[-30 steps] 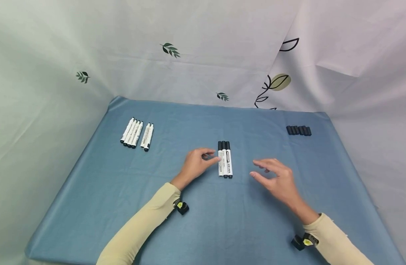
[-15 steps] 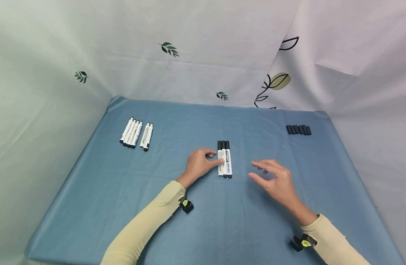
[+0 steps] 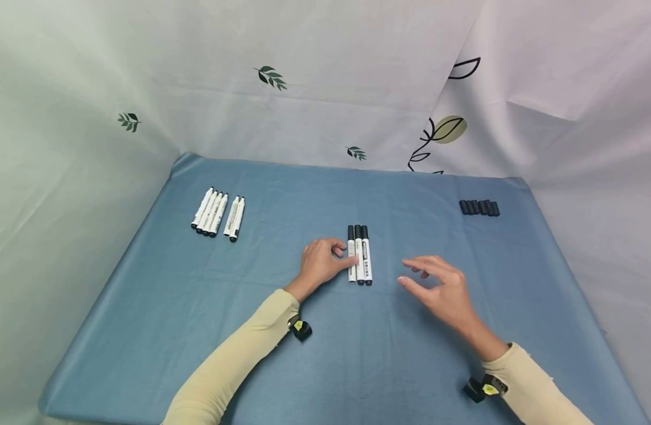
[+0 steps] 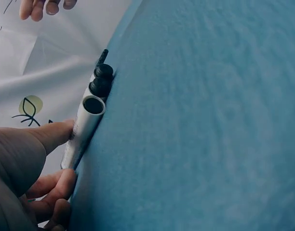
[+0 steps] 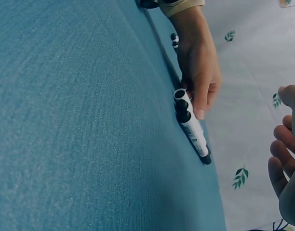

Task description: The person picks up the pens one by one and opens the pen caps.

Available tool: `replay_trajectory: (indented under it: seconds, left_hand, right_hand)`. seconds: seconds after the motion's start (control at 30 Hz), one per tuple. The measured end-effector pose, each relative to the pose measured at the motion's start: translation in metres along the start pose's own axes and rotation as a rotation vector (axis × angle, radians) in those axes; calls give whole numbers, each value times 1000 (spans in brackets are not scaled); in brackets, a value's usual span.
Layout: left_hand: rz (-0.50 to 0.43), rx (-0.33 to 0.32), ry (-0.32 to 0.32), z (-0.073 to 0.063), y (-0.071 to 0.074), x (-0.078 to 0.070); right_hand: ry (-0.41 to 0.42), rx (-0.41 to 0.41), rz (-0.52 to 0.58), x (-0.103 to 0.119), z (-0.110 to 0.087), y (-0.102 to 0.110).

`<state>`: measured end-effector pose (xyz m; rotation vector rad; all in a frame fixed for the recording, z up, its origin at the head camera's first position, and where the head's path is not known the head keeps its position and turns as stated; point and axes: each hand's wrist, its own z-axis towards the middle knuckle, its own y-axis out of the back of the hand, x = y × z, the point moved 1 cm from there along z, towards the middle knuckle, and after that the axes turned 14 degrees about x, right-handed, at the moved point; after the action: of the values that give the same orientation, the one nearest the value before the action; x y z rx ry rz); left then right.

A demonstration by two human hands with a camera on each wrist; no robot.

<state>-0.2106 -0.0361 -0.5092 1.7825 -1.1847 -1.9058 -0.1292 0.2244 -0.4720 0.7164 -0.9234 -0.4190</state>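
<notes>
Your left hand (image 3: 319, 262) is sitting farther right than earlier, pinching the leftmost marker (image 3: 351, 248) of three on the desk (image 3: 330, 366). Your right hand (image 3: 446, 290) is hovering apart, thumb and fingers wide. Black caps (image 3: 479, 208) are lying far right.

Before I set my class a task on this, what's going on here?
A person's left hand has thumb and fingers on the leftmost marker of three lying side by side in the middle. All three are capped; the leftmost one's near end is hollow, while the other two have black ends there. The right hand hovers to their right, holding nothing. Six uncapped markers lie at the far left, and six short black pieces, apparently caps, at the far right.
</notes>
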Motion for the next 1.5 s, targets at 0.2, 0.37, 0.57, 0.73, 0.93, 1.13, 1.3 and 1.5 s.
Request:
replay_trajectory:
  seconds: [0.2, 0.37, 0.57, 0.73, 0.93, 1.13, 1.3, 1.5]
  left_hand:
    - [-42, 35, 24, -1, 3, 0]
    - [-64, 44, 41, -1, 5, 1]
    - [-29, 63, 74, -1, 5, -1]
    - [41, 84, 115, 1, 6, -6]
    - [14, 94, 131, 1, 9, -5]
    - [-1, 87, 109, 0, 11, -5]
    - [5, 73, 90, 1, 10, -6]
    - [-35, 65, 147, 1, 13, -5]
  right_hand:
    - [0, 0, -5, 0, 1, -1]
    - [-21, 13, -5, 0, 1, -1]
    - [-18, 12, -2, 1, 1, -2]
    - [-13, 13, 7, -1, -1, -5]
    - [3, 4, 33, -3, -2, -7]
    - [6, -3, 51, -3, -1, -7]
    - [17, -26, 43, -2, -1, -8]
    - [-7, -11, 40, -2, -3, -7]
